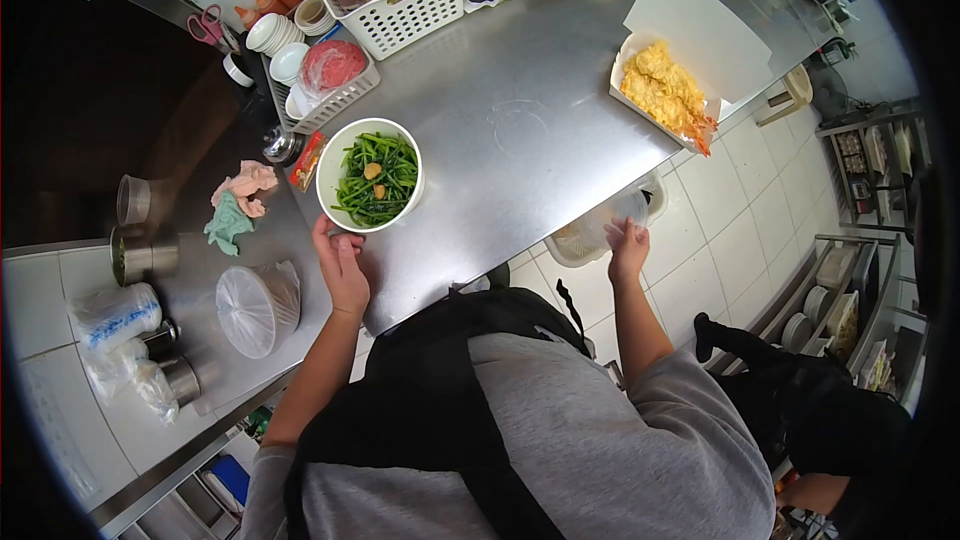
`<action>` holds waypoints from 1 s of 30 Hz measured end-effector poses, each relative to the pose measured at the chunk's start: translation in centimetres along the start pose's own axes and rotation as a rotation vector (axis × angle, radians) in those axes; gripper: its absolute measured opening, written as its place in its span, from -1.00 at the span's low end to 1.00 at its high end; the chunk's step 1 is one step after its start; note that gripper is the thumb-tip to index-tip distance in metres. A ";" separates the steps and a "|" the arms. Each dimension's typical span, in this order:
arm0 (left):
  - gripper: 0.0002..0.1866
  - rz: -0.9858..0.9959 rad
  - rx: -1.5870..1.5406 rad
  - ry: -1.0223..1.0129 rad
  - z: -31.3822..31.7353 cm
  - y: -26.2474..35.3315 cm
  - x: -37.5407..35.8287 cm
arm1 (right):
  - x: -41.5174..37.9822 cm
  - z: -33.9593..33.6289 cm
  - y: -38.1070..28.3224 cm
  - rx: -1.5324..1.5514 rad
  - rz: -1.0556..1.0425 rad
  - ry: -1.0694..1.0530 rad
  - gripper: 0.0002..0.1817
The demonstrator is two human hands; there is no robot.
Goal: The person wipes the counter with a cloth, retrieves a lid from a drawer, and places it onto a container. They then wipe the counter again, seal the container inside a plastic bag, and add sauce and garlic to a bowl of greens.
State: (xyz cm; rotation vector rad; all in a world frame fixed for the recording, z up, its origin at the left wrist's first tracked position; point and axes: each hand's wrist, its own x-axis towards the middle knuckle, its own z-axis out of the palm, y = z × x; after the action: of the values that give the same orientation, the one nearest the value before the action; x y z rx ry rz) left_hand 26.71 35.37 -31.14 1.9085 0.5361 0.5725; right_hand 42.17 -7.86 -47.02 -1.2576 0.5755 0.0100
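Note:
A white paper bowl (419,185) of cooked green stems with garlic cloves stands on the steel counter. My left hand (343,275) is at the bowl's near side, its fingers apart and the fingertips touching or almost touching the wall. Past the counter's front edge, my right hand (628,248) pinches a clear plastic lid (629,206). Below that lid is a white plastic bin (572,252), its contents partly hidden. On the counter's right sits an open white carton (690,25) of battered fried prawns (664,90).
White baskets (408,18) of sauce bottles and small dishes line the back. Pink and green cloths (232,223) and a bag-covered tub (258,308) lie to the left. A person in black (800,390) is behind me on the right, near shelves (850,300).

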 end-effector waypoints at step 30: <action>-0.60 -0.262 1.262 -0.004 -14.7 -0.9 16.5 | -9.1 21.6 -15.0 -1.312 -1.235 -0.722 -0.64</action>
State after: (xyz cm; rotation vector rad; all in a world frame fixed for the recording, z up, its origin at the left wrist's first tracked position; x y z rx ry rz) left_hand 30.66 55.98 -24.27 2.9077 1.3242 -0.0160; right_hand 47.82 9.35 -25.86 -2.5080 -1.1024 -0.2121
